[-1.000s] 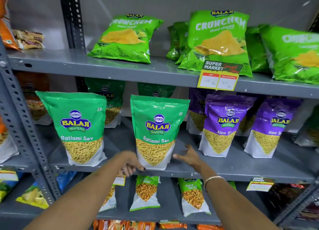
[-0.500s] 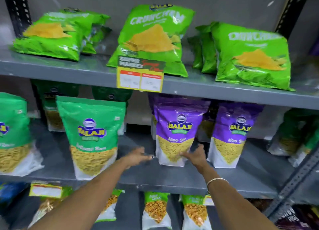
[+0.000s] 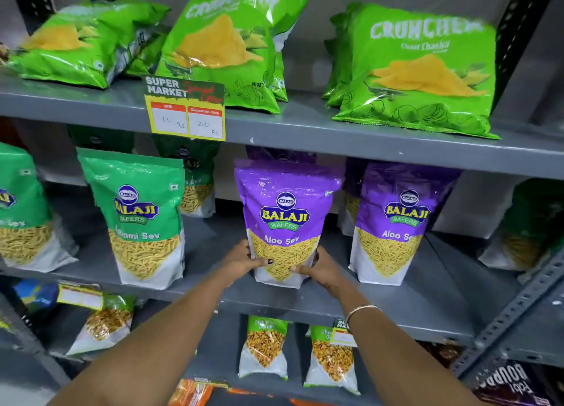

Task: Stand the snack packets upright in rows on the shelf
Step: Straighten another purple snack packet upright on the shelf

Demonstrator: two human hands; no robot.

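Observation:
A purple Aloo Sev packet [image 3: 285, 204] stands upright at the front of the grey middle shelf [image 3: 381, 308]. My left hand [image 3: 244, 260] grips its lower left edge and my right hand [image 3: 319, 268] grips its lower right edge. A second purple Aloo Sev packet [image 3: 396, 222] stands upright to its right, with more purple packets partly hidden behind both. Left of my hands stand green Ratlami Sev packets [image 3: 137, 216], one at the frame's left edge [image 3: 21, 210], and darker ones behind.
Green Crunchem chip bags [image 3: 418, 70] lie on the top shelf behind a yellow price tag [image 3: 186, 112]. Small Chana packets [image 3: 264, 344] stand on the lower shelf. A perforated steel upright [image 3: 515, 311] runs at the right. A green packet [image 3: 531, 222] stands at far right.
My view has shifted right and closer. Both hands went from reaching near the purple packet's base to closing on its lower edges.

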